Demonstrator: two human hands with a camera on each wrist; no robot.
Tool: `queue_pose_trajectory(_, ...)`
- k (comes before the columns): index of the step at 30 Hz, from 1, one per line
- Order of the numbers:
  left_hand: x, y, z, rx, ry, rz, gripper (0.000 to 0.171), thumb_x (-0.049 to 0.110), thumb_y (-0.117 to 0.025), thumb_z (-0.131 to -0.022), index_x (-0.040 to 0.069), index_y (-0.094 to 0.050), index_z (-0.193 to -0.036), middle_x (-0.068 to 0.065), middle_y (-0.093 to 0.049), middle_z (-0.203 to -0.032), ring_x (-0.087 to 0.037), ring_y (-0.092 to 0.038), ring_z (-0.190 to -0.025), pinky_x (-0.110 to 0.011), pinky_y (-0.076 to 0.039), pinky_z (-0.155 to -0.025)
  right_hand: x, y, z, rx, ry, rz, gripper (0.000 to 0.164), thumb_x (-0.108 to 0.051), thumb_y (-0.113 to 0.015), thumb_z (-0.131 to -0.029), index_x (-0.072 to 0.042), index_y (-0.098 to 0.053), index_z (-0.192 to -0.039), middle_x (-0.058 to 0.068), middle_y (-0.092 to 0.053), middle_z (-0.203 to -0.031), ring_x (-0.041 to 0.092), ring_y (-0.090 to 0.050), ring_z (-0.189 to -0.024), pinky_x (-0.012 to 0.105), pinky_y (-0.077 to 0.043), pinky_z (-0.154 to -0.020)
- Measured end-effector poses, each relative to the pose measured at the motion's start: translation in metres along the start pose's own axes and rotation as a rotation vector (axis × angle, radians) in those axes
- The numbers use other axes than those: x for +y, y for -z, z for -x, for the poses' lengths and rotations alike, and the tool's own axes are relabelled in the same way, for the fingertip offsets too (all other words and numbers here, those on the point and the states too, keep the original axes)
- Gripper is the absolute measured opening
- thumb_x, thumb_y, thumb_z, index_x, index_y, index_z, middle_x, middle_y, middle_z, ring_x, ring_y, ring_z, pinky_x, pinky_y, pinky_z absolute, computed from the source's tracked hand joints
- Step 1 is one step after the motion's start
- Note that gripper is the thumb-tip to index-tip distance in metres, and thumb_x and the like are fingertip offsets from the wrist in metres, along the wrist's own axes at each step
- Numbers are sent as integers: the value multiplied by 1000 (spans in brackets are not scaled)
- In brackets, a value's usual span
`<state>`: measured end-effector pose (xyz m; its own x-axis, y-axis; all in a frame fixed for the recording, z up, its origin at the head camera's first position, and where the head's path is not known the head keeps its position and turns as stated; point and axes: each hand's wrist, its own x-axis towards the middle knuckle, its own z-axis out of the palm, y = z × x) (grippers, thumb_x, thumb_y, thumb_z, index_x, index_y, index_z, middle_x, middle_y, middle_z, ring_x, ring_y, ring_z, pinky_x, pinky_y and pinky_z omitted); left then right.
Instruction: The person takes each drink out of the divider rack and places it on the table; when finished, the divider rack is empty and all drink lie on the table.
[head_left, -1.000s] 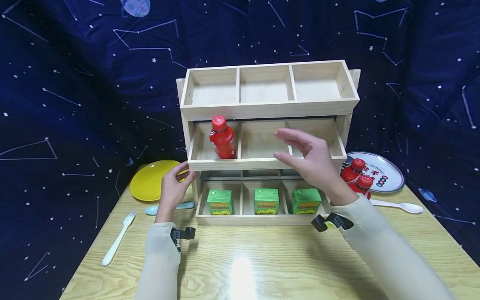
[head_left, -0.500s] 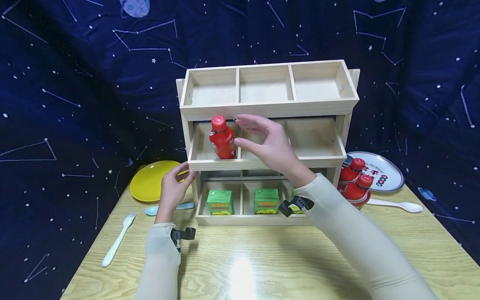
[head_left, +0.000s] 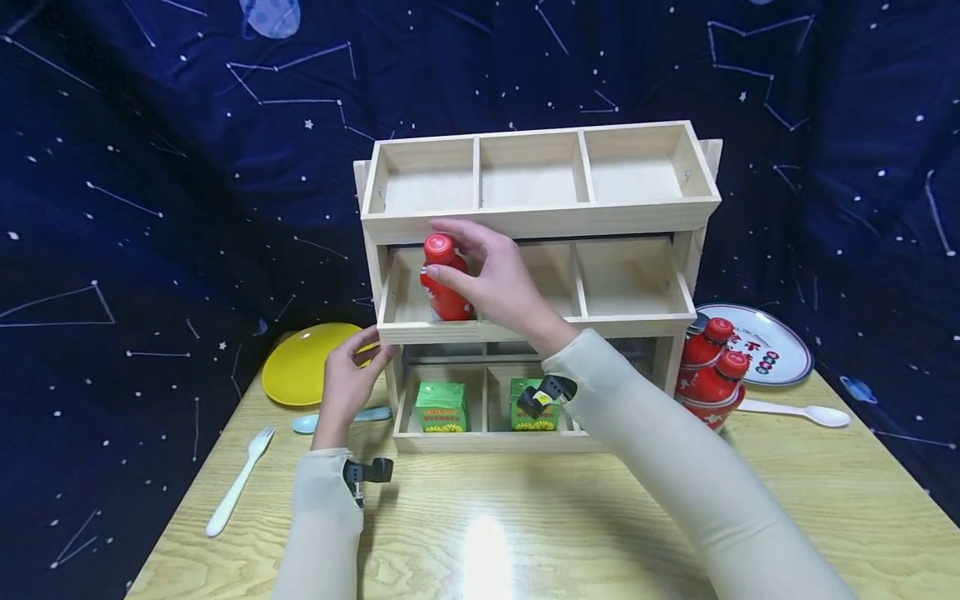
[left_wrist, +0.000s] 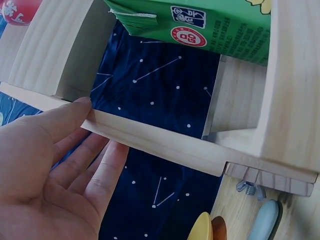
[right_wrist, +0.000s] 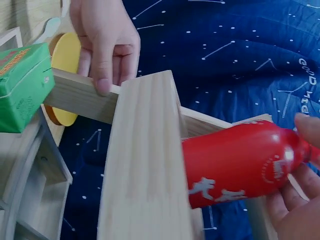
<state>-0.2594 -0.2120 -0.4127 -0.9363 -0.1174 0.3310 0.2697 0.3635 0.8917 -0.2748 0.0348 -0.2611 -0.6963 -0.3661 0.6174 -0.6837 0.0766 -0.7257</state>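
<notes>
A red bottle [head_left: 452, 305] with a red cap stands in the left compartment of the middle wooden tray [head_left: 525, 330]. My right hand [head_left: 501, 279] holds it near the neck, thumb in front and fingers behind the cap. In the right wrist view the thumb and fingers lie on either side of the bottle's [right_wrist: 235, 165] neck. My left hand [head_left: 348, 379] grips the left side post of the wooden rack. The left wrist view shows its thumb on one face of the post [left_wrist: 160, 142] and the fingers on the other.
Green drink boxes [head_left: 442, 408] sit in the bottom tray. Two red bottles [head_left: 716, 385] stand to the right, before a white patterned plate [head_left: 780, 350] and a white spoon [head_left: 817, 415]. At left lie a yellow plate [head_left: 300, 367], a blue utensil [head_left: 306, 423] and a white fork [head_left: 240, 483].
My right hand has moved left across the middle tray from its right part to the red bottle and taken hold of it. The left hand stays on the post.
</notes>
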Motion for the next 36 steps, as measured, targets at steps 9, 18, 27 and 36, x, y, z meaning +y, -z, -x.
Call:
queue_pose_trajectory(9,0,-1,0,3,-3,-4,46,24,-74,-91,11,-62,-133,-9,-62,-130,-31,-63,-113,-39,-54,-93,5,-7,1,118,89,-52,43,6,-75,-84,2,-64,-126,12,-67,-115,22,-66,-97,37,-59,-84)
queue_pose_trajectory(18,2,-1,0,-1,9,-15,46,27,-73,-91,13,-62,-133,-8,-61,-131,-31,-63,-114,-41,-54,-94,-30,13,7,214,258,-54,46,9,-78,-79,7,-65,-122,16,-69,-113,21,-65,-105,41,-56,-89)
queue_pose_trajectory(27,0,-1,1,-2,9,-22,46,24,-73,-91,12,-61,-134,-9,-62,-130,-29,-63,-114,-42,-54,-93,-55,42,35,238,202,-16,44,10,-76,-79,7,-65,-122,16,-70,-109,24,-68,-99,38,-56,-91)
queue_pose_trajectory(36,1,-3,2,-3,8,-24,47,24,-72,-92,11,-60,-136,-10,-61,-132,-33,-62,-115,-43,-53,-95,-67,76,73,282,129,38,45,14,-75,-79,3,-67,-123,13,-72,-106,25,-69,-98,34,-57,-88)
